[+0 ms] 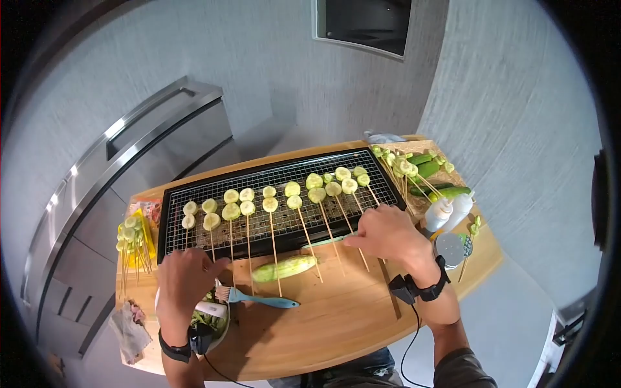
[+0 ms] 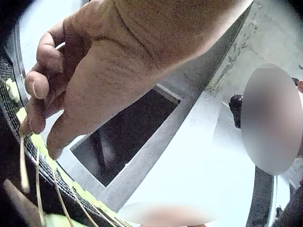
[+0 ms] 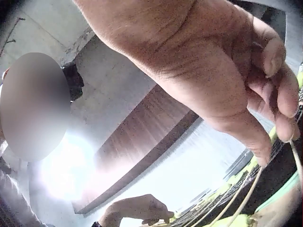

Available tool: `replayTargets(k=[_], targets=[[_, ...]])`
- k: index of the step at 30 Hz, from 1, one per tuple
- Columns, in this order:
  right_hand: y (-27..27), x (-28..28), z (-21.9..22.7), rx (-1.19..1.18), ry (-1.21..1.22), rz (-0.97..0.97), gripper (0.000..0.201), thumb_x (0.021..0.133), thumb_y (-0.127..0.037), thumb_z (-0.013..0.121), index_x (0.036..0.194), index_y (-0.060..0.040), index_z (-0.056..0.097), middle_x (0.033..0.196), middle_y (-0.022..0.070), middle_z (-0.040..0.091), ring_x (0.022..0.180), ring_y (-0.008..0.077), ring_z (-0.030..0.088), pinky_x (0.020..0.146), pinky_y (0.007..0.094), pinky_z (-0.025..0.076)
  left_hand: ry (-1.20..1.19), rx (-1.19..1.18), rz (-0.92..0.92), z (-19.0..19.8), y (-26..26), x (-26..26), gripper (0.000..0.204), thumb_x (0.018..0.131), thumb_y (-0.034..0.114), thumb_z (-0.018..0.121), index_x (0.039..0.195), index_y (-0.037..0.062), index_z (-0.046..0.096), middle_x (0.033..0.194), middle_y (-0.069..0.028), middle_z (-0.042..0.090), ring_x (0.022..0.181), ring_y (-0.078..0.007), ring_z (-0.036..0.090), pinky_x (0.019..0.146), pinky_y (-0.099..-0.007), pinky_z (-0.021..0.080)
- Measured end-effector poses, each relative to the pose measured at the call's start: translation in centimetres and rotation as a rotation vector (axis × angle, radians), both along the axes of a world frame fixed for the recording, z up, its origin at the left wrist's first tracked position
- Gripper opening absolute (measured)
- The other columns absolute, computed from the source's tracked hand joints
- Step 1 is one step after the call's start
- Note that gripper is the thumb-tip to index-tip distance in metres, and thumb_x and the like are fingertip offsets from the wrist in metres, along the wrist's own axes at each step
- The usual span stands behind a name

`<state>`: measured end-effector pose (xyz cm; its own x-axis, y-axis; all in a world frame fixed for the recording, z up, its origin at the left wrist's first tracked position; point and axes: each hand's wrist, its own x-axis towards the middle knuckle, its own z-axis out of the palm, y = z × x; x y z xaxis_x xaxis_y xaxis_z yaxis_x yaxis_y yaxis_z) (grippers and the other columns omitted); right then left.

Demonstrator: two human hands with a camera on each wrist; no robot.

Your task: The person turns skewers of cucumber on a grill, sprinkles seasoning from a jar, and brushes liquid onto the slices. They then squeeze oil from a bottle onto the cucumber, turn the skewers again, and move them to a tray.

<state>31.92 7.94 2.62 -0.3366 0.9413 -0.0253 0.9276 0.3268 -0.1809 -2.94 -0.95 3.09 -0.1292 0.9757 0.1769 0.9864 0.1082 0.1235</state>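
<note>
Rows of cucumber-slice skewers lie on a wire grill rack [image 1: 291, 223] with a black rim, sticks toward the person. Over the rack's front left corner is my left hand [image 1: 187, 278], its thumb apart from loosely bent fingers [image 2: 35, 85]. A stick [image 2: 23, 165] shows just below those fingertips; contact cannot be told. My right hand [image 1: 391, 236] hovers at the front right edge, thumb [image 3: 262, 156] apart from the bent fingers. One stick [image 3: 297, 161] runs out from beneath a fingertip, and whether it is touched is unclear.
A peeled cucumber [image 1: 284, 268] and a blue brush [image 1: 259, 298] lie before the rack, the brush reaching over a bowl [image 1: 223, 323]. More skewers rest on a yellow tray [image 1: 150, 242] at left. At right stand white bottles [image 1: 438, 213] and a lidded jar [image 1: 448, 249], near whole cucumbers [image 1: 427, 169].
</note>
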Motion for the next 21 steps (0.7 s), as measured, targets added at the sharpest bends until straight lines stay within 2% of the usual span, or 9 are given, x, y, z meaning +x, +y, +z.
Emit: replayTargets(k=[3, 8, 10, 16, 18, 21], targets=[[0.4, -0.2, -0.8, -0.021, 0.005, -0.011, 0.031, 0.082, -0.038, 0.077, 0.079, -0.0066, 0.079, 0.081, 0.0174, 0.073, 0.09, 0.0386, 0.07, 0.082, 0.0475, 0.055, -0.1, -0.113, -0.078, -0.7, 0.3, 0.7, 0.035, 0.082, 0.042, 0.079, 0.071, 0.0095, 0.078, 0.063, -0.0121, 0.069, 0.063, -0.0326, 0.07, 0.061, -0.0411, 0.056], [0.6, -0.6, -1.2, -0.049, 0.025, 0.026, 0.029, 0.082, -0.035, 0.076, 0.08, -0.0066, 0.078, 0.084, 0.0177, 0.074, 0.093, 0.0387, 0.069, 0.084, 0.0478, 0.055, -0.065, -0.065, -0.095, -2.6, 0.5, -0.7, 0.028, 0.08, 0.035, 0.077, 0.071, 0.008, 0.078, 0.064, -0.0141, 0.07, 0.065, -0.0338, 0.071, 0.062, -0.0423, 0.057], [0.8, -0.6, -1.3, -0.053, -0.012, 0.001, 0.027, 0.082, -0.034, 0.076, 0.08, -0.0063, 0.078, 0.085, 0.0176, 0.074, 0.094, 0.0387, 0.069, 0.085, 0.0478, 0.055, -0.088, -0.148, -0.099, -2.5, 0.8, -1.1, 0.028, 0.081, 0.034, 0.077, 0.073, 0.0071, 0.078, 0.065, -0.0153, 0.069, 0.066, -0.0351, 0.071, 0.064, -0.0432, 0.057], [0.9, -0.7, -1.6, -0.062, -0.042, 0.0, 0.023, 0.082, -0.029, 0.073, 0.081, -0.0059, 0.078, 0.084, 0.0181, 0.074, 0.094, 0.0391, 0.069, 0.084, 0.0477, 0.055, -0.135, -0.101, -0.081, -1.1, 0.8, -2.0, 0.028, 0.085, 0.03, 0.074, 0.075, 0.0046, 0.078, 0.063, -0.0156, 0.068, 0.065, -0.0355, 0.07, 0.066, -0.0438, 0.057], [1.0, -0.7, -1.6, -0.057, -0.038, 0.004, 0.022, 0.082, -0.027, 0.072, 0.08, -0.0058, 0.077, 0.084, 0.0185, 0.073, 0.094, 0.0393, 0.068, 0.084, 0.0477, 0.055, -0.178, -0.119, -0.06, -1.2, 0.9, -2.7, 0.03, 0.087, 0.03, 0.075, 0.078, 0.0017, 0.077, 0.063, -0.0118, 0.071, 0.061, -0.0288, 0.071, 0.062, -0.0387, 0.056], [1.0, -0.7, -1.7, -0.051, -0.031, 0.02, 0.022, 0.082, -0.025, 0.069, 0.08, -0.0052, 0.077, 0.083, 0.0194, 0.073, 0.092, 0.0406, 0.068, 0.083, 0.0487, 0.055, -0.082, -0.067, -0.065, -2.0, 1.1, -3.7, 0.028, 0.087, 0.028, 0.075, 0.079, 0.002, 0.078, 0.062, -0.0115, 0.07, 0.06, -0.0276, 0.071, 0.062, -0.0382, 0.056]])
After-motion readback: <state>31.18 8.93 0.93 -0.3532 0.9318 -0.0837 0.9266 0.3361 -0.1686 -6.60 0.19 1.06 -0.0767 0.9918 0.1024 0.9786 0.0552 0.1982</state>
